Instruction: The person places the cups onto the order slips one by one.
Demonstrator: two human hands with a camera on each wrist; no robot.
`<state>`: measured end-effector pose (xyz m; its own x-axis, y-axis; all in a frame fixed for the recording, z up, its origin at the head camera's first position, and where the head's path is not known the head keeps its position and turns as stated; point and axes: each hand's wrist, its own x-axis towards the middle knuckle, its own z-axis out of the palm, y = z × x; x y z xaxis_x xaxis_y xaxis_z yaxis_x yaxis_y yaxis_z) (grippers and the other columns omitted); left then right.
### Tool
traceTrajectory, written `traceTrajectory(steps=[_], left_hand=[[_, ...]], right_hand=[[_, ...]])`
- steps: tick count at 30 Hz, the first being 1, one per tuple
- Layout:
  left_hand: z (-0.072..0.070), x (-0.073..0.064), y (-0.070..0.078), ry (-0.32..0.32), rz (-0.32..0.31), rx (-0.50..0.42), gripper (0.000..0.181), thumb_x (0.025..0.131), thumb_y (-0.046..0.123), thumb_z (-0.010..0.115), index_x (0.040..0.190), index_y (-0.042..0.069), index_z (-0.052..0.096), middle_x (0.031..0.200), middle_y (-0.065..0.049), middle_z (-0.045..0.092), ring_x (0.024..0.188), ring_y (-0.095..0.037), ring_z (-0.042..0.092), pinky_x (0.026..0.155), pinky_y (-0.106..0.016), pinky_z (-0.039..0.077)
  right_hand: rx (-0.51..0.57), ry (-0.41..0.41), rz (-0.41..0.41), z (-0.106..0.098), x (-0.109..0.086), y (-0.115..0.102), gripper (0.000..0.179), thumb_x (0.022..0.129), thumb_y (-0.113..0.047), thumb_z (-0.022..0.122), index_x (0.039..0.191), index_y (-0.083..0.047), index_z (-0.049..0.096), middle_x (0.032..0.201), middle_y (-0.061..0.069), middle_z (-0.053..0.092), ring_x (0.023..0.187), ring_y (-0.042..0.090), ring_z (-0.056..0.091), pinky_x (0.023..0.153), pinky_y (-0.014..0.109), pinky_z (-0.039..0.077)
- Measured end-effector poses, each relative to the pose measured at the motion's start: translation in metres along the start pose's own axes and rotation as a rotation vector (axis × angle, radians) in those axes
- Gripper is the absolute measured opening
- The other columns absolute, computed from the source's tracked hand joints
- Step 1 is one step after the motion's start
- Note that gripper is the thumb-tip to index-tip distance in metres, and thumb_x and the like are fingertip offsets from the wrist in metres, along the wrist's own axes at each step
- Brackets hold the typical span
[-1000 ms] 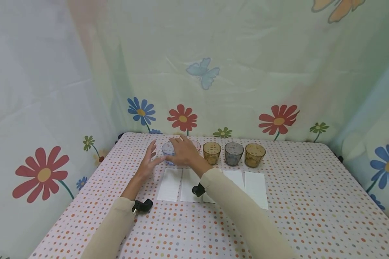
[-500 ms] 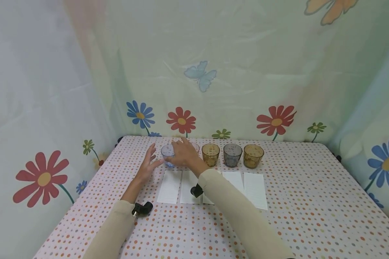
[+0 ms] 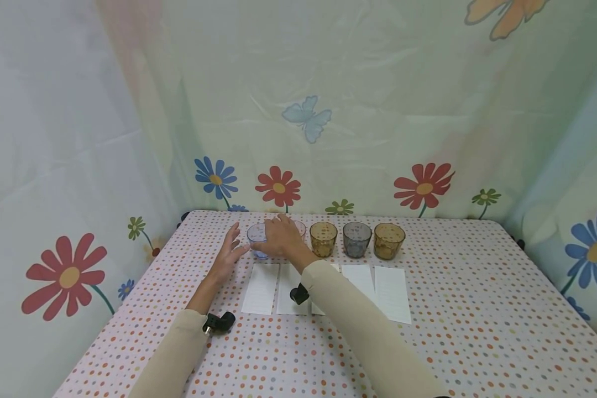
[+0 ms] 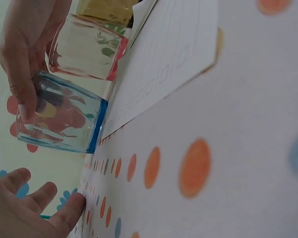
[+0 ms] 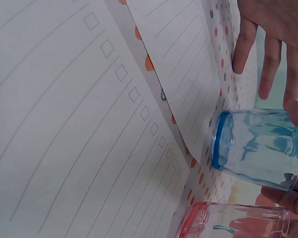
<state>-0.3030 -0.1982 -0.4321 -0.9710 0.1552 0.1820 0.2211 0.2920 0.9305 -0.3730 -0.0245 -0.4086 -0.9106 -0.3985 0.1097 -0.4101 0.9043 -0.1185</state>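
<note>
A clear blue-tinted glass (image 3: 256, 234) stands upright at the left end of a row on the dotted table. My right hand (image 3: 282, 237) reaches across and grips it near the rim, thumb on one side and fingers on the other, as the right wrist view shows around the glass (image 5: 258, 146). Just left of it, my left hand (image 3: 225, 257) has its fingers spread and holds nothing; the left wrist view shows those fingers (image 4: 37, 198) apart from the glass. A pink-tinted glass (image 4: 87, 49) is beside the blue one, partly hidden by my right hand in the head view.
To the right in the row stand an amber glass (image 3: 323, 239), a grey glass (image 3: 356, 239) and a darker amber glass (image 3: 389, 241). Several white lined paper sheets (image 3: 260, 289) lie in front of the glasses. A flowered curtain (image 3: 358, 138) hangs behind the table (image 3: 477, 309).
My right hand has lowered slightly onto the blue glass and its fingers have closed around the rim. The left hand stays nearly still. The head view has shifted slightly.
</note>
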Motion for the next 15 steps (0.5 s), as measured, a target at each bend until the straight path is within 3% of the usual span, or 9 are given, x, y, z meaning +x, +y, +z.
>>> traceTrajectory(steps=[6, 15], left_hand=[[0.0, 0.009, -0.02, 0.029, -0.002, -0.003, 0.079, 0.098, 0.028, 0.049, 0.164, 0.021, 0.007, 0.169, -0.019, 0.006, 0.152, -0.048, 0.013, 0.117, -0.068, 0.019], [-0.005, 0.008, -0.019, 0.015, -0.029, -0.047, 0.081, 0.098, 0.031, 0.052, 0.164, 0.023, 0.005, 0.169, -0.017, 0.005, 0.153, -0.047, 0.011, 0.115, -0.072, 0.019]], right_hand=[[0.013, 0.026, 0.0, 0.0, -0.001, 0.001, 0.088, 0.088, -0.071, 0.058, 0.147, -0.007, 0.051, 0.149, 0.01, 0.055, 0.146, 0.03, 0.036, 0.121, 0.047, 0.028], [0.116, 0.041, 0.04, -0.003, -0.002, -0.001, 0.091, 0.085, -0.072, 0.062, 0.15, -0.01, 0.048, 0.152, 0.009, 0.052, 0.146, 0.03, 0.036, 0.118, 0.051, 0.033]])
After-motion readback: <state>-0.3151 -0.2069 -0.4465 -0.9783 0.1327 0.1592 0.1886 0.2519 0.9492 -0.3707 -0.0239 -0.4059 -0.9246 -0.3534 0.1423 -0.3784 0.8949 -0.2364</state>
